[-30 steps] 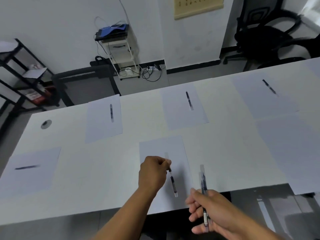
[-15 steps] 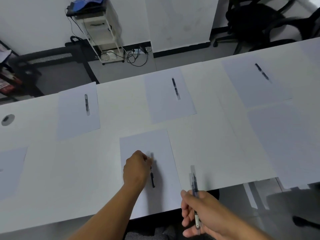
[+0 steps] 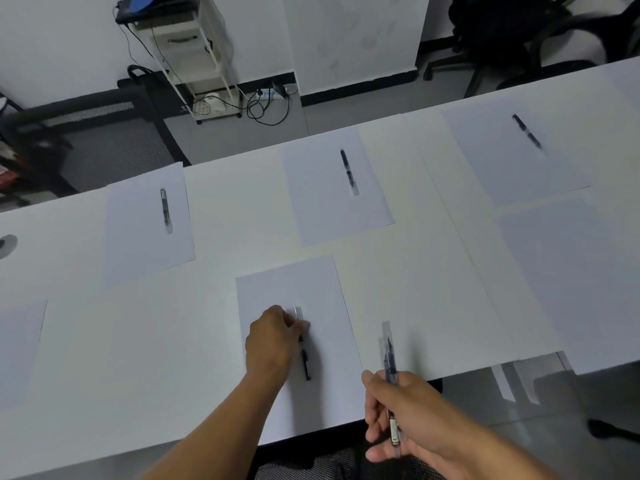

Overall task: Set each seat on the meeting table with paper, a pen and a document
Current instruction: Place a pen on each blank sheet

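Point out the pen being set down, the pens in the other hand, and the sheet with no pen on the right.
Pen being set down (image 3: 304, 362), head view, dark lower barrel.
Spare pens (image 3: 388, 355), head view, upper barrels.
Bare sheet (image 3: 568, 271), head view, its middle.

The surface (image 3: 221, 216) is white. The sheets of paper (image 3: 291, 292) on it are a very pale blue-grey and plain, with no marks. The pen (image 3: 305, 362) on the sheet by the near edge is black with a see-through cap. The pens (image 3: 390, 362) in the right hand (image 3: 401, 417) are dark with clear caps too. The pens (image 3: 347, 171) on the sheets along the far edge are black. Near the left edge there is a small grey round spot (image 3: 7, 244). The floor (image 3: 332, 119) is grey. The wall (image 3: 69, 39) is white with a black strip at the bottom. The chair (image 3: 502, 29) is black.
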